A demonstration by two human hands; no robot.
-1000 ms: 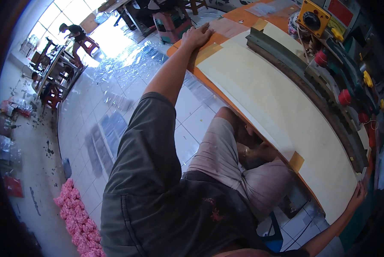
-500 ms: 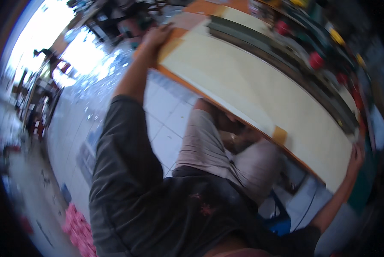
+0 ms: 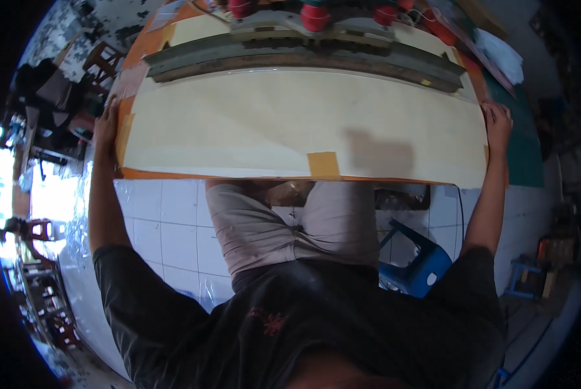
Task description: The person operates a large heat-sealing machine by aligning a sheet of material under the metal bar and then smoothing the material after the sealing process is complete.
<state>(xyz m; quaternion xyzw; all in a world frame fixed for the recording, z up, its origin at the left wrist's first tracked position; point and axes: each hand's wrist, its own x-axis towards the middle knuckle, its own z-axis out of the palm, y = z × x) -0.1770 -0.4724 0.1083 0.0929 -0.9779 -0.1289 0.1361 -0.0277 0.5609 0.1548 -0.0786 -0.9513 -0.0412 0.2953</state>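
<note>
A wide cream sheet [image 3: 271, 123] covers most of the orange tabletop [image 3: 135, 173] before me, with tan tape along its borders. My left hand [image 3: 107, 126] grips the table's left edge, fingers pointing away from me. At the opposite end, my right hand [image 3: 498, 122] has its fingers bent over the right edge, beside the sheet's border. A long grey-green metal bar [image 3: 303, 59] lies across the far part of the sheet, apart from both hands. Beyond its middle stands a metal fixture with red knobs [image 3: 315, 18]. The undersides of both hands are hidden.
A blue plastic stool [image 3: 415, 262] stands on the tiled floor, under and right of my legs. Green material [image 3: 525, 152] spreads past the table's right side. A white bag [image 3: 499, 55] lies at the far right. Dark furniture and a wooden stool [image 3: 104, 61] are at the far left.
The view has swung round, so the table now lies level across it. My hands remain at the table's two ends, and the red-knobbed fixture now shows at the top middle.
</note>
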